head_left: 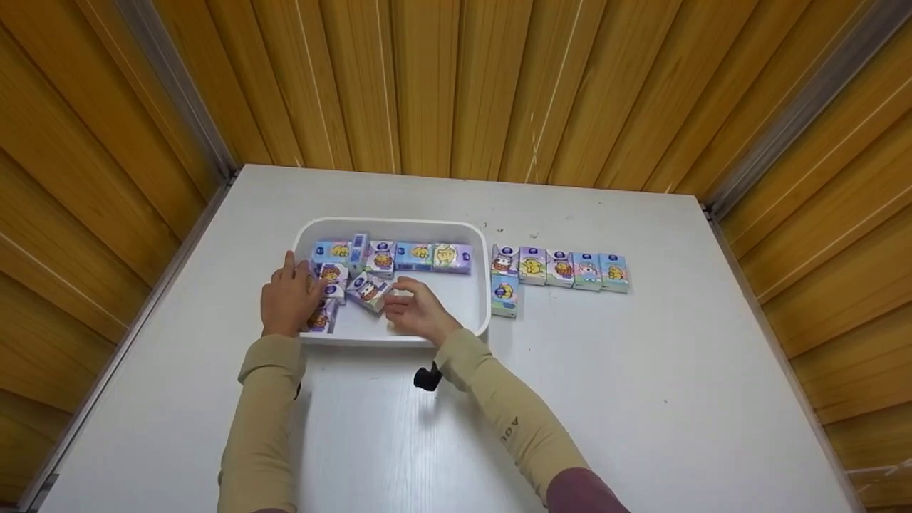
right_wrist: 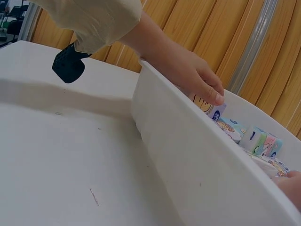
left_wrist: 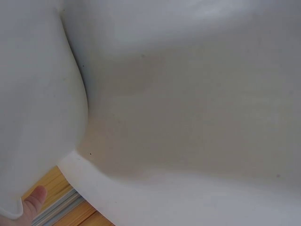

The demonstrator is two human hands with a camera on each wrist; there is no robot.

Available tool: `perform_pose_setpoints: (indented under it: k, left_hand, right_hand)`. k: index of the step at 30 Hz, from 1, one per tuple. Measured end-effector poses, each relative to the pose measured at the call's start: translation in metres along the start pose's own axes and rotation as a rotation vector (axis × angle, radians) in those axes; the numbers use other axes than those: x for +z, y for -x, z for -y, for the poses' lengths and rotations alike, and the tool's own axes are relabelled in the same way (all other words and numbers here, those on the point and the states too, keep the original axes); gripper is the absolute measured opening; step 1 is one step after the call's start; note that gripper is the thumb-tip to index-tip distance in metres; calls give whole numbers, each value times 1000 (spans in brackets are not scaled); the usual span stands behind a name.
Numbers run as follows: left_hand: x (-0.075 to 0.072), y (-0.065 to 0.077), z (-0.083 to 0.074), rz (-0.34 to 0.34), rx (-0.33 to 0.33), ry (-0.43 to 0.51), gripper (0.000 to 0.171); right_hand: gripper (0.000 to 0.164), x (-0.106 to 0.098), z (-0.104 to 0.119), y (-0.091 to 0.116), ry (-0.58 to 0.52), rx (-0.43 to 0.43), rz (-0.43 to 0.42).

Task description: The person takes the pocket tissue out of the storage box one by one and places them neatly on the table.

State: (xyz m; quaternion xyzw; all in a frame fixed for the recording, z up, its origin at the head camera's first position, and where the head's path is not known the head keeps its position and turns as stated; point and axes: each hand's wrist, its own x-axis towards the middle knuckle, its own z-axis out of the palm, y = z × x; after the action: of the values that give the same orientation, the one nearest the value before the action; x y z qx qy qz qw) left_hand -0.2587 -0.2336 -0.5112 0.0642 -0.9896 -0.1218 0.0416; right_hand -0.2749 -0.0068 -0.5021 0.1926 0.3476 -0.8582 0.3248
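Several cartoon-printed packs, like pocket tissues, lie in a white tray (head_left: 410, 340). My left hand (head_left: 286, 296) reaches over the tray's left end, fingers extended. Its thumb is down against a purple pack (right_wrist: 217, 112) in the right wrist view. My right hand (head_left: 420, 311), fingers partly curled, has its fingertips at the right edge of a slanted cat-print pack (head_left: 369, 292); I cannot tell if they grip it. Near the back wall one pack (head_left: 358, 251) stands on edge. The left wrist view catches only a fingertip (left_wrist: 36, 197) beyond the tray's outer side.
To the tray's right, a row of packs (head_left: 559, 268) lies on the white table (head_left: 605, 385), with one more pack (head_left: 504, 296) in front of its left end. Yellow wood-look panels (head_left: 427, 85) enclose the back and sides. A black device (head_left: 427, 377) hangs below my right wrist.
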Motion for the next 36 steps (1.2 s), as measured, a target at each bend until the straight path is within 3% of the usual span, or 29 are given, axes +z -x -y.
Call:
perform_pose_setpoints:
  k: [4,7,11,15,22,28,36]
  left_hand:
    - [-1,0,0,10,-3,4,67]
    - [-2,1,0,15,2,1,67]
    - [-3,1,0,13,7,-1,67]
    - [-3,1,-1,12,5,6,67]
    - [-1,0,-1,2,2,17,67]
    - [-2,0,-1,15,0,19,67]
    - [-4,2,0,-21,21,6,65]
  right_hand:
    - [57,2,-2,0,-54,-62,-21]
    - [57,3,-2,0,-34,-106,-42]
    - [58,2,-2,0,101,-126,-60]
    - [58,1,-3,-1,298,-105,-25]
    - [40,2,-7,-1,535,-40,3]
    - [29,4,-9,1,637,-59,-63]
    - [9,5,-12,1,718,-177,-156]
